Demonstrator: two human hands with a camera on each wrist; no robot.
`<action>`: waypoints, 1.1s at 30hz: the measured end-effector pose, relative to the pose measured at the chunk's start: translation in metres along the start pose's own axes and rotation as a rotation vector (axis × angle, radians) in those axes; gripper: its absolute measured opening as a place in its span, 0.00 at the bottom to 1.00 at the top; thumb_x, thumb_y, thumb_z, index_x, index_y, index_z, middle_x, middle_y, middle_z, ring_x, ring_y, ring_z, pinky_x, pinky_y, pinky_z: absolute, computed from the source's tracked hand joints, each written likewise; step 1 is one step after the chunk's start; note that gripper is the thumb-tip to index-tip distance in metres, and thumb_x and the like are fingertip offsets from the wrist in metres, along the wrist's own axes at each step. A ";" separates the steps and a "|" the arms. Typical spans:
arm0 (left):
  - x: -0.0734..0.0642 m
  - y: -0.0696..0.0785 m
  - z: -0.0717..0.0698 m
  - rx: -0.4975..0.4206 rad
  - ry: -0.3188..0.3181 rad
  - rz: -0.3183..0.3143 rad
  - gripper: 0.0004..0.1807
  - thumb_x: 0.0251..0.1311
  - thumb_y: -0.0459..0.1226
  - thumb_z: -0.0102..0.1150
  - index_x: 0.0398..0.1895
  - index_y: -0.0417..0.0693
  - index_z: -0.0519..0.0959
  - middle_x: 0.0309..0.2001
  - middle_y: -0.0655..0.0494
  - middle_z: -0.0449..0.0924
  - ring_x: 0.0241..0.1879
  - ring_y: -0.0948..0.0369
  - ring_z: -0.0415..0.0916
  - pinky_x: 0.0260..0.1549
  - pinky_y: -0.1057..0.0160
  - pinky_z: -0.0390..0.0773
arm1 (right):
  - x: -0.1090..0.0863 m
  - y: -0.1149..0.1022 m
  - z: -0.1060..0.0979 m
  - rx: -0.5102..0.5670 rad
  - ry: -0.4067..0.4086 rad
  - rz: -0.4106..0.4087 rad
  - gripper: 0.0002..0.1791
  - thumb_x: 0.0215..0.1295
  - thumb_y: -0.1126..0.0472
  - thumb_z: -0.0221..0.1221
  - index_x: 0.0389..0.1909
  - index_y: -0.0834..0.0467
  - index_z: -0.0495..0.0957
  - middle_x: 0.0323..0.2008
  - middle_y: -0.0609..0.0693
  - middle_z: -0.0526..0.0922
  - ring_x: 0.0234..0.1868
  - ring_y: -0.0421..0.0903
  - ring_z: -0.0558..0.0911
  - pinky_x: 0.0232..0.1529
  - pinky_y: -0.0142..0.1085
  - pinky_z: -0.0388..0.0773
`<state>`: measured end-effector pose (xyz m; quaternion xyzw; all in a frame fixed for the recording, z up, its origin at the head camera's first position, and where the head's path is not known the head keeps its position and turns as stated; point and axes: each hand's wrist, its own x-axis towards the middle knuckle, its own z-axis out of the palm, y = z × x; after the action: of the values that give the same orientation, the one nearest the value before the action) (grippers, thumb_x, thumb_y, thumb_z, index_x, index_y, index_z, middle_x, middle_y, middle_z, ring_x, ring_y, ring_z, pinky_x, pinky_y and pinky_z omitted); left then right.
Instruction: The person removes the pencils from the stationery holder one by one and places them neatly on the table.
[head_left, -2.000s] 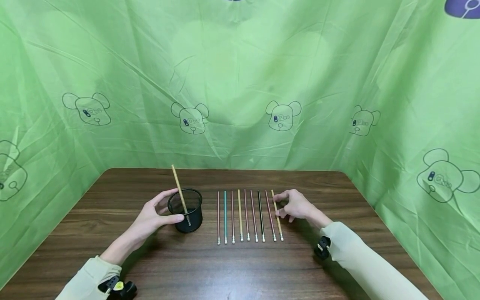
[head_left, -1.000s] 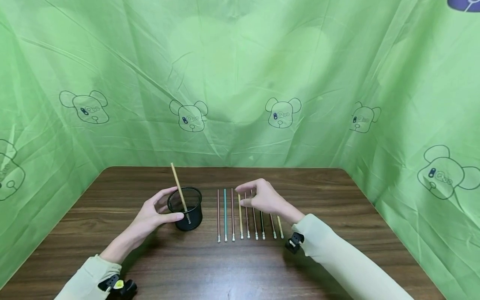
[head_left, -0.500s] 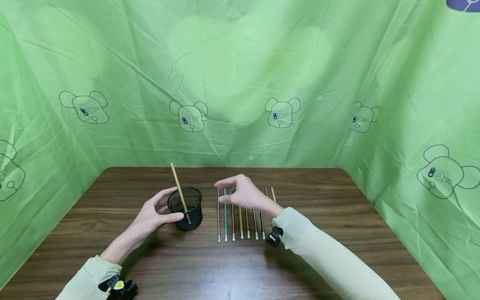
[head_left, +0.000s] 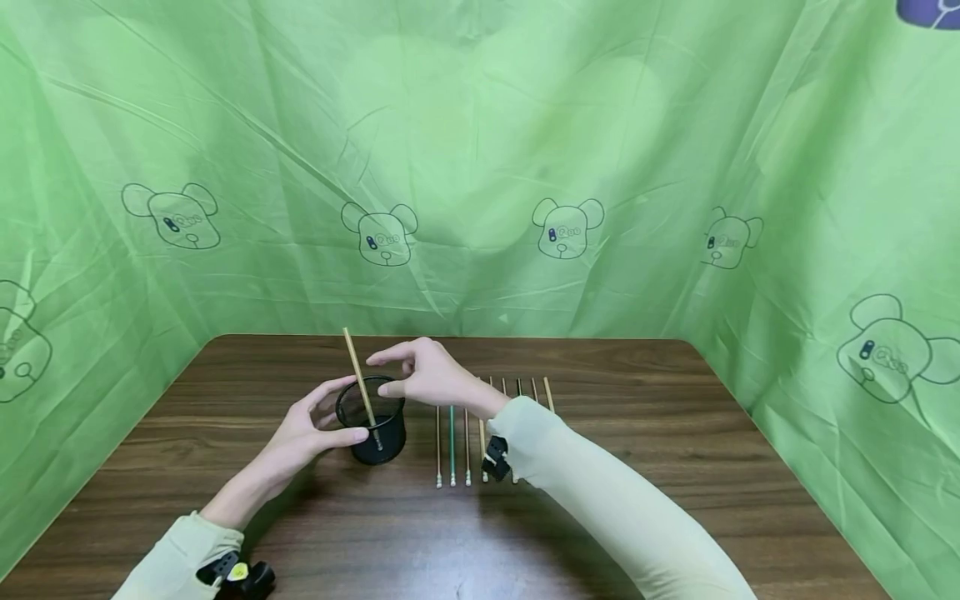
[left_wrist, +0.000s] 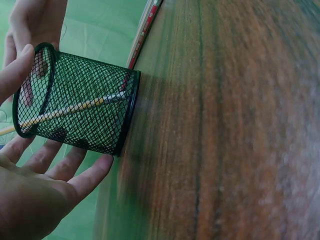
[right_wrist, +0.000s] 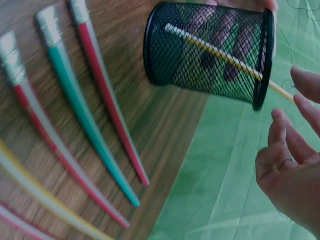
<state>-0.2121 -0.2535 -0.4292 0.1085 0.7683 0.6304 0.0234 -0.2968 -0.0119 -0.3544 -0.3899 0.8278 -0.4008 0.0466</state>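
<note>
left hand (head_left: 303,433) cups the black mesh cup (head_left: 372,430): thumb on the side toward the person, fingers on the far side, all only loosely bent against the mesh, more a steadying touch than a clamp. left wrist view shows the same hand (left_wrist: 35,185) with fingers laid straight along the cup's wall (left_wrist: 80,112). cup stands upright on the brown wood surface (head_left: 465,533), right in that grip.

one tan pencil (head_left: 358,386) sits inside the cup, leaning away from the person and to the left, its top sticking out above the rim just beside the left thumb. seen through the mesh in the right wrist view too (right_wrist: 215,50).

right hand (head_left: 420,375) hovers just over the cup's rim, fingers relaxed and spread, nothing in it, grip released. right wrist view shows the open fingers (right_wrist: 285,160) just off the cup's mouth (right_wrist: 210,50), apart from it.

to the right of the cup, under and behind the right forearm, lies a row of pencils (head_left: 452,442) flat on the surface, side by side, metal ends toward the person. the nearest three to the cup are red, teal, red (right_wrist: 75,120); the rest are partly hidden by the sleeve (head_left: 600,500). their far tips show past the wrist.

green printed cloth (head_left: 480,167) hangs behind and to both sides.
</note>
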 end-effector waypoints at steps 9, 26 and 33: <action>0.000 0.003 0.001 -0.011 -0.014 -0.020 0.44 0.62 0.35 0.75 0.80 0.48 0.63 0.72 0.42 0.71 0.71 0.40 0.67 0.54 0.61 0.78 | 0.014 -0.005 0.015 -0.056 -0.009 -0.012 0.23 0.63 0.61 0.75 0.60 0.49 0.87 0.54 0.39 0.86 0.22 0.38 0.66 0.29 0.29 0.67; 0.000 -0.002 0.000 -0.011 0.002 0.033 0.44 0.60 0.32 0.76 0.79 0.44 0.65 0.71 0.41 0.74 0.69 0.39 0.70 0.52 0.62 0.79 | 0.014 -0.001 0.023 -0.116 0.006 0.095 0.25 0.62 0.59 0.75 0.62 0.48 0.87 0.58 0.40 0.86 0.58 0.33 0.79 0.57 0.28 0.73; -0.001 -0.002 0.000 -0.019 0.002 0.039 0.44 0.60 0.32 0.76 0.79 0.45 0.65 0.70 0.38 0.74 0.69 0.39 0.71 0.51 0.61 0.80 | 0.010 -0.001 0.022 -0.101 0.019 0.112 0.26 0.61 0.61 0.76 0.62 0.48 0.87 0.55 0.40 0.88 0.52 0.35 0.80 0.53 0.29 0.74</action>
<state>-0.2114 -0.2544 -0.4313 0.1227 0.7601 0.6380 0.0115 -0.2945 -0.0336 -0.3662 -0.3408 0.8679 -0.3589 0.0412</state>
